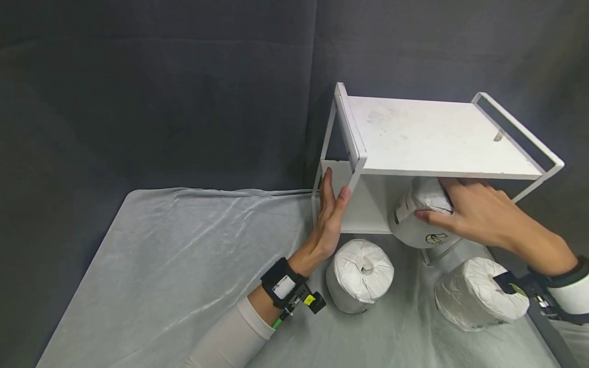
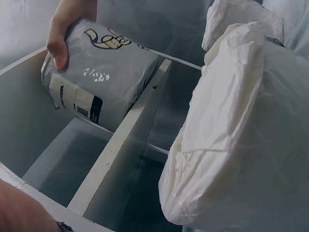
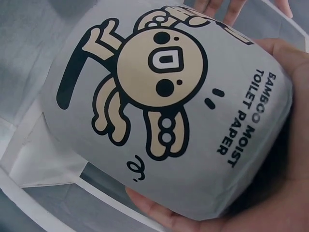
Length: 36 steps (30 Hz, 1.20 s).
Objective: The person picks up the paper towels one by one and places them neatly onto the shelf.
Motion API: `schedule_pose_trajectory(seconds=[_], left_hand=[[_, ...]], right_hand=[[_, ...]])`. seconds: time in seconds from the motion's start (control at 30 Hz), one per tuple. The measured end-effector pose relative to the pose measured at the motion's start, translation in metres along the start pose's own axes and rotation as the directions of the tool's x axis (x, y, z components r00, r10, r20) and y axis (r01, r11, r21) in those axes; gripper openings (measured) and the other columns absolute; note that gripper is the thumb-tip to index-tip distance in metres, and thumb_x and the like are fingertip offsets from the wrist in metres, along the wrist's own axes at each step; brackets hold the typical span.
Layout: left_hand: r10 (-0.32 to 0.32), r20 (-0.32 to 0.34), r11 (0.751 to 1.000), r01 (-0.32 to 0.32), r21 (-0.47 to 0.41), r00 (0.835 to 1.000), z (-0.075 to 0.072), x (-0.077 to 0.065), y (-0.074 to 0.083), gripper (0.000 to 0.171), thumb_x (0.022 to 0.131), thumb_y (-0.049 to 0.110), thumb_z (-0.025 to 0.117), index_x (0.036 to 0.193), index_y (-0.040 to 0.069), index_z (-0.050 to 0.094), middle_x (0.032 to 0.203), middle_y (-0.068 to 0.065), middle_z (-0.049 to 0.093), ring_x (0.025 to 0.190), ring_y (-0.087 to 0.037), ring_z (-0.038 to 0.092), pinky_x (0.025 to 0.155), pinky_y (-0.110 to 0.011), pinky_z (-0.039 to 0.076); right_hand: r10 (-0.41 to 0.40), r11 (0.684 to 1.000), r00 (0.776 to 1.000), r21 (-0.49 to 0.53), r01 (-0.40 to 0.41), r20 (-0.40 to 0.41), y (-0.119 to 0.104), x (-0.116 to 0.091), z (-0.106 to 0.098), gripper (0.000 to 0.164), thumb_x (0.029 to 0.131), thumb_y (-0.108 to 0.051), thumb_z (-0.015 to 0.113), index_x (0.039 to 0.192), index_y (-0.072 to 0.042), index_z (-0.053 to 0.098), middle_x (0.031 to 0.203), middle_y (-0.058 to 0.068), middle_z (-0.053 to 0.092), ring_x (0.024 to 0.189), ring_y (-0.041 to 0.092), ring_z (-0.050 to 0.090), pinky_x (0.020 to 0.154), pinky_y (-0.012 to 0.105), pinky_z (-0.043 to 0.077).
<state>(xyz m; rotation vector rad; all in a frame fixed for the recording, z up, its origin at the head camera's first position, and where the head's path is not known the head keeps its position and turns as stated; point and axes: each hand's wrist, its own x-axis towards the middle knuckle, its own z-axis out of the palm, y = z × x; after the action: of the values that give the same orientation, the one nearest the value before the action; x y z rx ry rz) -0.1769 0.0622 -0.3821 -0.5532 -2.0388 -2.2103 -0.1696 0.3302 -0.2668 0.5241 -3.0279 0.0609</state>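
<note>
My right hand (image 1: 483,214) grips a wrapped toilet paper roll (image 1: 416,225) from above, thumb at its near side. The roll is tilted beneath the upper board of a white two-tier rack (image 1: 428,135), overlapping the front edge of the lower board (image 1: 365,207). Printed on the wrapper (image 3: 164,82) is a cartoon figure with the words "bamboo moist toilet paper". Whether the roll bears on the board cannot be told. My left hand (image 1: 327,220), fingers extended, rests against the rack's left side frame; a bit of that hand (image 2: 21,210) shows in the left wrist view.
In front of the rack, a wrapped roll (image 1: 361,276) stands upright on the grey cloth (image 1: 221,255). Another wrapped roll (image 1: 480,294) leans at the right, close under my right wrist. Behind the rack hangs a dark curtain (image 1: 184,112).
</note>
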Motion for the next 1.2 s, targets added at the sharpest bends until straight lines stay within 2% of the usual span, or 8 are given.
schedule_pose_trajectory(seconds=[0.07, 0.2, 0.37, 0.53, 0.67, 0.77, 0.93, 1.2], left_hand=[[0.002, -0.004, 1.0, -0.002, -0.002, 1.0, 0.0, 0.0, 0.0, 0.115, 0.094, 0.091, 0.025, 0.171, 0.011, -0.006, 0.178, -0.008, -0.008, 0.163, -0.021, -0.008, 0.13, -0.054, 0.001], [0.0, -0.003, 1.0, 0.0, -0.004, 1.0, 0.0, -0.001, 0.001, 0.114, 0.094, 0.09, 0.026, 0.171, 0.011, -0.006, 0.178, -0.008, -0.009, 0.163, -0.021, -0.009, 0.13, -0.054, 0.0], [-0.009, 0.006, 1.0, 0.009, 0.005, 1.0, 0.001, -0.002, 0.003, 0.117, 0.093, 0.092, 0.024, 0.17, 0.01, -0.007, 0.178, -0.008, -0.01, 0.163, -0.022, -0.01, 0.13, -0.055, 0.0], [-0.001, 0.001, 1.0, 0.001, 0.005, 1.0, 0.001, 0.0, 0.002, 0.117, 0.092, 0.093, 0.024, 0.17, 0.011, -0.006, 0.178, -0.01, -0.009, 0.163, -0.022, -0.009, 0.13, -0.054, 0.001], [0.001, 0.0, 1.0, -0.001, 0.003, 1.0, 0.0, 0.0, 0.001, 0.118, 0.092, 0.093, 0.024, 0.17, 0.011, -0.006, 0.178, -0.01, -0.009, 0.163, -0.022, -0.009, 0.13, -0.054, 0.001], [-0.004, 0.003, 1.0, 0.004, 0.002, 1.0, 0.0, 0.0, 0.001, 0.117, 0.092, 0.093, 0.024, 0.17, 0.011, -0.007, 0.178, -0.009, -0.009, 0.163, -0.022, -0.009, 0.13, -0.054, 0.0], [-0.006, 0.004, 1.0, 0.006, 0.001, 1.0, 0.0, 0.001, 0.0, 0.117, 0.092, 0.093, 0.025, 0.17, 0.011, -0.006, 0.178, -0.009, -0.01, 0.163, -0.021, -0.009, 0.13, -0.054, 0.0], [-0.009, 0.009, 1.0, 0.009, -0.005, 1.0, -0.001, -0.001, 0.002, 0.117, 0.092, 0.093, 0.024, 0.17, 0.012, -0.007, 0.178, -0.009, -0.011, 0.163, -0.022, -0.01, 0.13, -0.056, 0.0]], right_hand=[[0.001, 1.0, 1.0, 0.015, -0.001, -0.001, 0.001, 0.003, 0.0, 0.092, 0.091, -0.061, 0.075, 0.157, -0.008, 0.037, 0.119, 0.027, 0.065, 0.089, 0.043, 0.068, 0.063, 0.061, 0.053], [-0.002, 0.999, 1.0, 0.049, 0.002, -0.009, 0.005, 0.009, 0.001, 0.084, 0.092, -0.056, 0.075, 0.152, -0.007, 0.042, 0.104, 0.017, 0.064, 0.077, 0.03, 0.064, 0.056, 0.048, 0.05], [-0.002, 0.997, 1.0, 0.08, 0.002, -0.002, 0.01, 0.016, 0.003, 0.085, 0.093, -0.052, 0.075, 0.154, -0.003, 0.041, 0.117, 0.024, 0.06, 0.081, 0.034, 0.065, 0.058, 0.051, 0.052], [-0.029, 0.995, 0.999, 0.1, 0.03, -0.014, 0.011, 0.024, 0.004, 0.086, 0.093, -0.048, 0.077, 0.155, -0.003, 0.04, 0.133, 0.027, 0.052, 0.099, 0.038, 0.063, 0.075, 0.057, 0.054], [-0.117, 0.982, 0.987, 0.133, 0.132, -0.113, 0.011, 0.031, 0.006, 0.089, 0.086, -0.038, 0.085, 0.156, -0.004, 0.042, 0.15, 0.026, 0.043, 0.125, 0.039, 0.049, 0.104, 0.062, 0.041], [-0.161, 0.971, 0.972, 0.149, 0.186, -0.169, 0.011, 0.036, 0.009, 0.089, 0.081, -0.032, 0.088, 0.155, -0.005, 0.045, 0.149, 0.025, 0.044, 0.128, 0.037, 0.046, 0.105, 0.06, 0.037], [-0.176, 0.963, 0.969, 0.175, 0.206, -0.171, 0.011, 0.044, 0.01, 0.081, 0.084, -0.029, 0.086, 0.153, -0.008, 0.05, 0.144, 0.022, 0.049, 0.125, 0.037, 0.049, 0.1, 0.058, 0.039], [-0.119, 0.97, 0.989, 0.204, 0.135, -0.091, 0.013, 0.052, 0.01, 0.074, 0.09, -0.031, 0.082, 0.151, -0.007, 0.049, 0.142, 0.022, 0.05, 0.126, 0.038, 0.047, 0.104, 0.059, 0.036]])
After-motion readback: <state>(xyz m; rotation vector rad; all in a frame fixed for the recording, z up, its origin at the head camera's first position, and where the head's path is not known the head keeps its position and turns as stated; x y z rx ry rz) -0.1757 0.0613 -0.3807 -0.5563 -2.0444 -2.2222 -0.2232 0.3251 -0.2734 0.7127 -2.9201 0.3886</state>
